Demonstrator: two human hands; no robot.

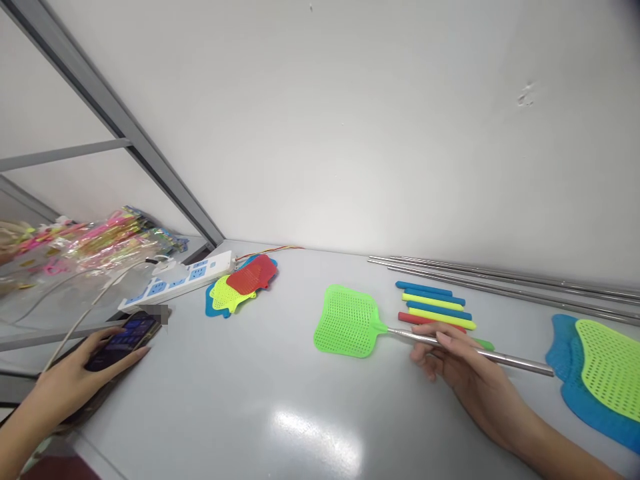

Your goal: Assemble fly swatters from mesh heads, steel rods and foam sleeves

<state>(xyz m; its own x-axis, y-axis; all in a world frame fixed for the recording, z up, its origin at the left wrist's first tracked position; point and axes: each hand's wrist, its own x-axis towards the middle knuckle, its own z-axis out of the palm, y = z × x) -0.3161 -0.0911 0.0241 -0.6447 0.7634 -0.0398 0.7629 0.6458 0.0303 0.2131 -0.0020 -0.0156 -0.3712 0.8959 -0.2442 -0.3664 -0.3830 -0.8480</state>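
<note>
At left, the left hand (83, 373) holds a phone (125, 341) between spread fingers; the right hand (470, 373) pinches the rod (520, 363) of a green swatter (349, 323).

A white power strip (216, 268) with blue socket panels lies slantwise at the left of the glossy grey tabletop (240, 393), thin red and yellow wires (270, 249) near its right end. The pale wall (350, 133) behind bears a chipped patch (525, 95) at upper right. Grey metal framing (155, 175) slants at left, near colourful goods in clear plastic wrapping (113, 240).
</note>
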